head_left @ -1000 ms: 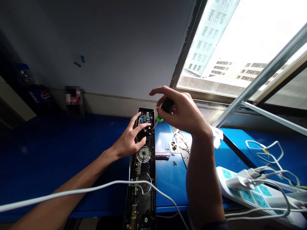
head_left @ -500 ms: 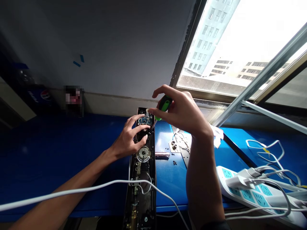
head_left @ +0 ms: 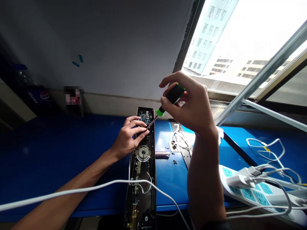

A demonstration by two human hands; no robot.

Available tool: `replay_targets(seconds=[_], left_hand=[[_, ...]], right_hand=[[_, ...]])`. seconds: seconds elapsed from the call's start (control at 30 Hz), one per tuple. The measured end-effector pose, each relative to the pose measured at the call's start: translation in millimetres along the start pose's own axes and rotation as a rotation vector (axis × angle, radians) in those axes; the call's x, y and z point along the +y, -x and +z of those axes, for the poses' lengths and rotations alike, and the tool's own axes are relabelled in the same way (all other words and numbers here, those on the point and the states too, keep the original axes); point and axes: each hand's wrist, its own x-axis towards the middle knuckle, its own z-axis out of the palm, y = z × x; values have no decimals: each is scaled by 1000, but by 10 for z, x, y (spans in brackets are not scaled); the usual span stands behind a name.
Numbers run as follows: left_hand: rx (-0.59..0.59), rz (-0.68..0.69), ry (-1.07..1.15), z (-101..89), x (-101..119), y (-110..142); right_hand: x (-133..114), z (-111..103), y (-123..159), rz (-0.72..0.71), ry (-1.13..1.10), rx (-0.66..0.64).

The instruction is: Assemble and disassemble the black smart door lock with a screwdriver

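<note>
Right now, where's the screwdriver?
In the head view, the screwdriver is gripped in the right hand, its tip by the left hand on the lock panel.

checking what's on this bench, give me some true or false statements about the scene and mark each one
1. The right hand holds a screwdriver with a black and green handle. True.
2. The left hand rests on an open lock panel, at the lower edge of its circuit board. True.
3. A pair of pliers lies on the blue bench. False: loose screws and a metal plate lie there.
4. The power strip sits left of the lock panel. False: it sits to the panel's right.
</note>
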Motion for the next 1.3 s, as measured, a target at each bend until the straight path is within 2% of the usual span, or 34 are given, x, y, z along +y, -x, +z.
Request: replay_targets(seconds=[0.13, 0.27, 0.33, 0.47, 0.53, 0.67, 0.8, 0.97, 1.03, 1.1, 1.2, 1.3], left_hand=[[-31, 16, -16, -41, 44, -17], [-205, 96, 108, -33, 198, -241], [-403, 135, 90, 30, 316, -448], [-930, 120, -95, 288, 536, -853], [-1072, 96, -212, 467, 594, -966], [-1131, 123, -265, 820, 589, -999], [-1184, 127, -292, 1015, 540, -965], [-1199, 124, -277, 993, 544, -976], [-1163, 128, -264, 898, 537, -965], [-1080, 146, -222, 746, 502, -926], [-798, 208, -36, 442, 379, -795], [-425, 230, 21, 132, 200, -565]], right_hand=[[152, -59, 18, -25, 7, 77], [354, -186, 62, 10, 62, 14], [452, -258, 93, 72, 73, -66], [621, -372, 150, 279, 111, -312], [684, -411, 172, 384, 117, -408], [765, -462, 207, 457, 86, -446], [808, -479, 218, 438, 87, -432], [822, -450, 190, 414, 68, -463], [811, -440, 178, 397, 55, -473], [793, -438, 172, 354, 27, -471], [749, -437, 173, 230, -60, -441], [669, -398, 159, 101, -166, -384]])
